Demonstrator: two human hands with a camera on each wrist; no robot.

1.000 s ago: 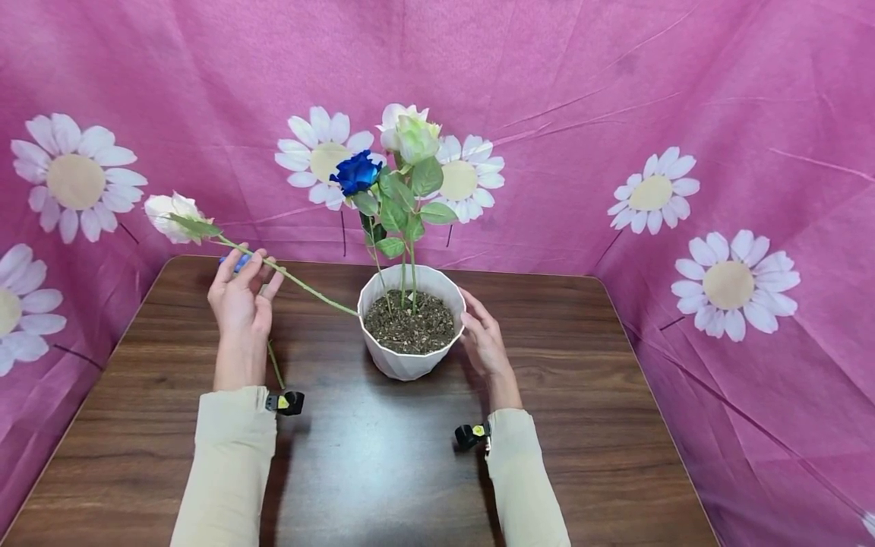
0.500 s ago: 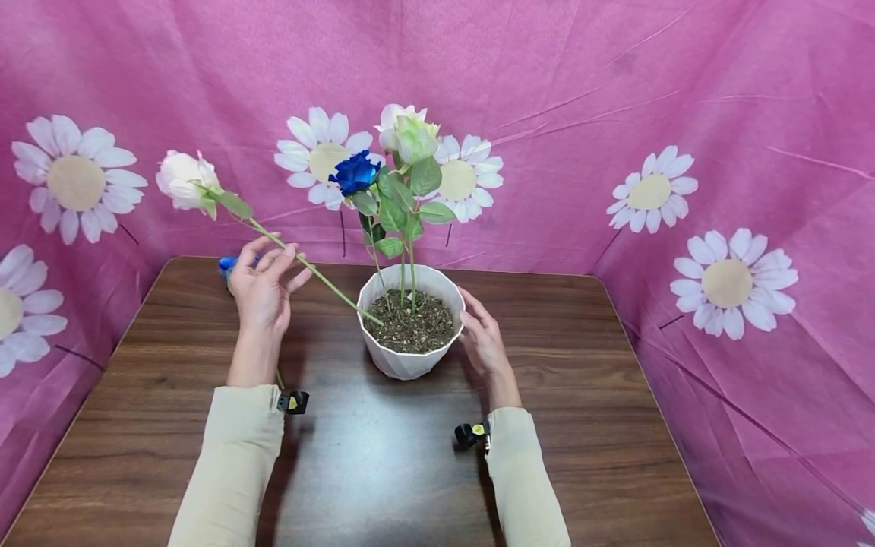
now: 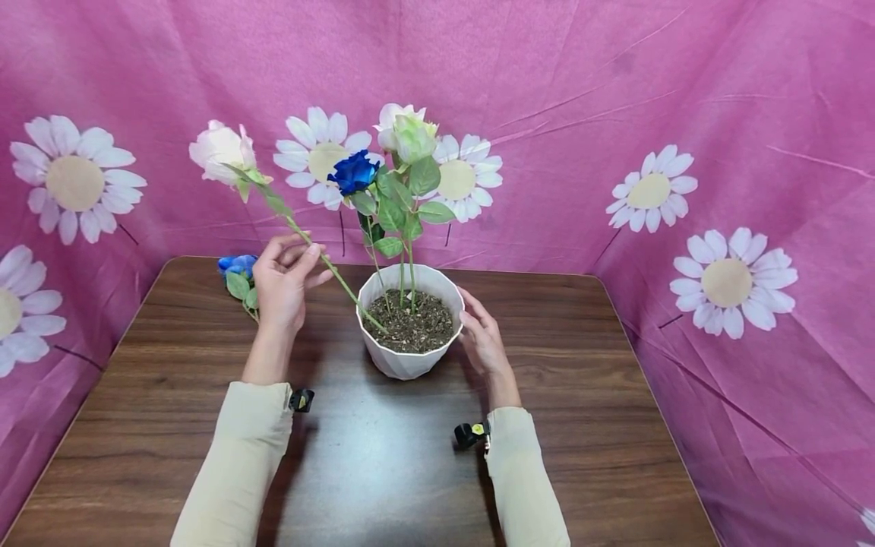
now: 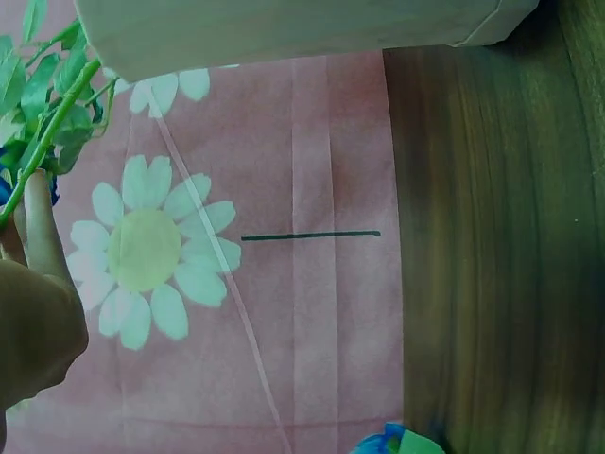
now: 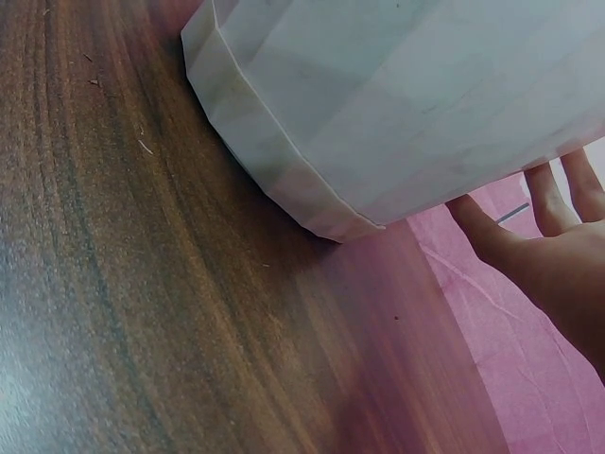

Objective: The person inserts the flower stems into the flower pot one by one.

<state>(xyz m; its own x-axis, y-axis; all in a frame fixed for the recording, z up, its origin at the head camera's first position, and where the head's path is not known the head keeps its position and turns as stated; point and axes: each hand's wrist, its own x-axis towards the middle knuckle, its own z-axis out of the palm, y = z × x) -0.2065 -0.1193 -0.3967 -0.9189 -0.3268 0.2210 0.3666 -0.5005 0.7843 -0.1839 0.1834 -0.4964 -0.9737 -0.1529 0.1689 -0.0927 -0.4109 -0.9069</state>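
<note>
A white rose with a faint pink tint [image 3: 224, 153] leans to the left, its green stem [image 3: 352, 295] pinched between the thumb and fingers of my left hand [image 3: 279, 287]. The stem's lower end meets the soil [image 3: 425, 327] inside the left rim of a white faceted flower pot [image 3: 405, 366]. Against the pot's right side rest the fingers of my right hand [image 3: 487, 346]; the right wrist view shows thumb and fingertips on the pot wall [image 5: 397, 104]. Standing in the soil are a blue rose [image 3: 354, 173], a pale green rose [image 3: 415, 138] and a whitish bloom behind it.
Another blue rose [image 3: 238, 266] lies on the brown wooden table [image 3: 588, 425], left of my left hand and partly hidden by it. A pink cloth [image 3: 560, 68] printed with large daisies hangs behind and beside the table.
My left hand has moved right, bringing the white rose more upright and its stem end over the rim to the soil. The blue rose on the table shows more. The right hand stays put.
</note>
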